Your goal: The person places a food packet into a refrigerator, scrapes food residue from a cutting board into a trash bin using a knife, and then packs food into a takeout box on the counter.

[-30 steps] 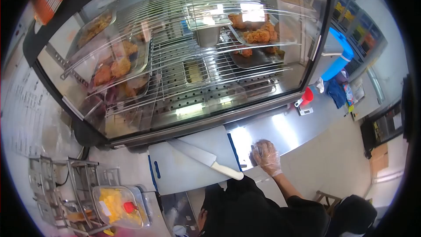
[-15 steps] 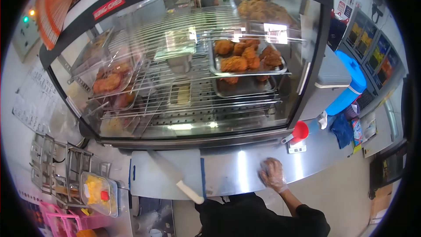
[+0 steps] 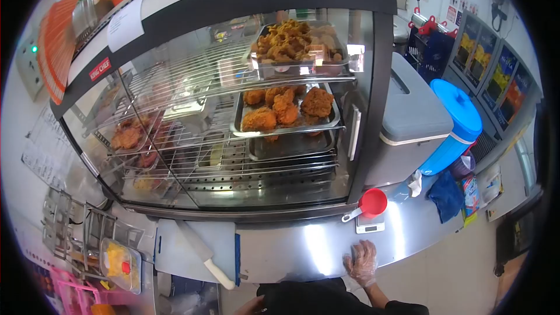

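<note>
Head view: right hand [image 3: 363, 262] gloved, fingers bent at the surface's [image 3: 274, 251] front edge; can't tell if clamped on anything. Left hand [image 3: 252, 305] mostly hidden, state unclear. Nearest: scale [image 3: 371, 227] by the cabinet's [image 3: 303, 207] right front corner, red cup [image 3: 373, 201] on or just behind it. Cup looks light, stiff, likely slick through a glove; grab its handle [image 3: 352, 215]. Scale: likely light, fragile, take side edges. Label [image 3: 100, 69] reads "KING CHEF"; scale display unreadable.
</note>
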A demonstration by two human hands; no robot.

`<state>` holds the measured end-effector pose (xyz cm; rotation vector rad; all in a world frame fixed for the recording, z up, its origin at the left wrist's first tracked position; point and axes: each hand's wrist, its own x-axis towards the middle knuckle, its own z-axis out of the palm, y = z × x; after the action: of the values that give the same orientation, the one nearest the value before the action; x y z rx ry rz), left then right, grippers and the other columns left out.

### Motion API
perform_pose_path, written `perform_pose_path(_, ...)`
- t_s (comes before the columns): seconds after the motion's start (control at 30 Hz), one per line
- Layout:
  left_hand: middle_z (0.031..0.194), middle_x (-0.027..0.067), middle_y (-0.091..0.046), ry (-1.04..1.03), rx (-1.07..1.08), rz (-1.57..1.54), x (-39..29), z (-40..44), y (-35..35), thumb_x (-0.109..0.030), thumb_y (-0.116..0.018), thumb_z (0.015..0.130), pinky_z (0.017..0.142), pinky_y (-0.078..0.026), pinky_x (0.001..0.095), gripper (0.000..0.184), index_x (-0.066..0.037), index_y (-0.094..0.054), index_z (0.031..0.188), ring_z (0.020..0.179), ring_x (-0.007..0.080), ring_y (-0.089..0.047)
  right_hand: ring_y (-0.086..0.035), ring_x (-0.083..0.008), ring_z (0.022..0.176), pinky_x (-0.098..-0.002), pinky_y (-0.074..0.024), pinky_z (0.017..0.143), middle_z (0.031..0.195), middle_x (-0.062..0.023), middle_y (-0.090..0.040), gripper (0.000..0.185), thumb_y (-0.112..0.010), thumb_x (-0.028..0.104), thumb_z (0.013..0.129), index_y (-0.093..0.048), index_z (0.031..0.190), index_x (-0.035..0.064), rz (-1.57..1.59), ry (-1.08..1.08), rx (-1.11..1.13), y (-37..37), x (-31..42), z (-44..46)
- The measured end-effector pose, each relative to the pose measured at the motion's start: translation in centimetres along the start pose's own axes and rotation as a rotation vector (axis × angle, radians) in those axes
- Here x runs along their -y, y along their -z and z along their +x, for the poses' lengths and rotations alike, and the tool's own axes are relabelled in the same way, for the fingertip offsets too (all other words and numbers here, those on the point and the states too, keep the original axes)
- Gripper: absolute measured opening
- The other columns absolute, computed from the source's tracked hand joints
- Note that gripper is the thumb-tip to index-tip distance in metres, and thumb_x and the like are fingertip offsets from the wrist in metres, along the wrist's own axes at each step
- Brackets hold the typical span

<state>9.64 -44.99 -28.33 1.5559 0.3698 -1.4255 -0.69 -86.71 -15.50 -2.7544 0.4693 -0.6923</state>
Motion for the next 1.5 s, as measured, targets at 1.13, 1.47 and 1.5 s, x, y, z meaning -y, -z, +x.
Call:
perform_pose_path(1.13, 0.117, 0.0147, -0.051, -0.274, 0.1, -1.196, -14.1, -1.8, -9.2, -0.033, -0.049, 0.075, 0.101, -0.028, 0.0452, 0.044, -0.005, -0.05, 0.108, 0.111, 0.0322, -0.045, -0.038, -0.0427, 0.111, -0.0615, -0.025, 0.096, 0.115, -0.0222, -0.043, 0.046, -0.065, 0.023, 0.074, -0.043, 0.111, 0.0043, -0.074, -0.099, 0.07, 0.2, 0.3, 0.5)
perform_pose_path(1.47, 0.11, 0.0149, -0.049, -0.077, -0.12, -1.198, -18.4, -3.0, -11.7, -0.032, -0.049, 0.075, 0.093, -0.036, 0.0483, 0.042, -0.008, -0.047, 0.109, 0.107, 0.0332, -0.046, -0.038, -0.0434, 0.11, -0.0616, -0.0277, 0.094, 0.113, -0.0231, -0.043, 0.044, -0.065, 0.023, 0.074, -0.046, 0.108, 0.0027, -0.098, -0.086, 0.042, 0.3, 0.6, 0.7)
perform_pose_path(1.5, 0.11, 0.015, -0.049, -0.063, -0.121, -1.201, -18.7, -3.1, -12.0, -0.032, -0.049, 0.075, 0.092, -0.037, 0.0486, 0.042, -0.008, -0.047, 0.109, 0.106, 0.0332, -0.046, -0.038, -0.0434, 0.11, -0.0615, -0.0279, 0.094, 0.113, -0.0231, -0.043, 0.044, -0.065, 0.024, 0.074, -0.046, 0.107, 0.0027, -0.097, -0.088, 0.034, 0.2, 0.6, 0.7)
